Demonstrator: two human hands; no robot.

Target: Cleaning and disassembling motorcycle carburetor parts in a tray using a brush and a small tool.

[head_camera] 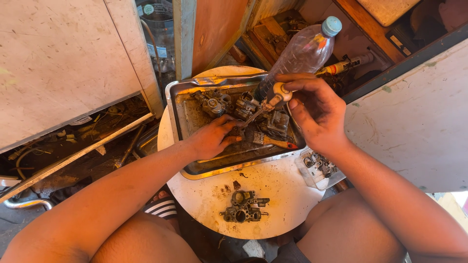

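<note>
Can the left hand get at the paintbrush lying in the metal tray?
Probably yes. The left hand rests inside the metal tray, and the paintbrush lies just beside its fingertips with nothing between them. The right hand holds a screwdriver above.

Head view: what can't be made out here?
- Screwdriver tip: hidden among dirty metal parts in the tray.
- What the left hand pins down: covered by its fingers.
- Small parts in the clear tub: too small, partly behind the right hand.
- Bottle contents: unclear.
</note>
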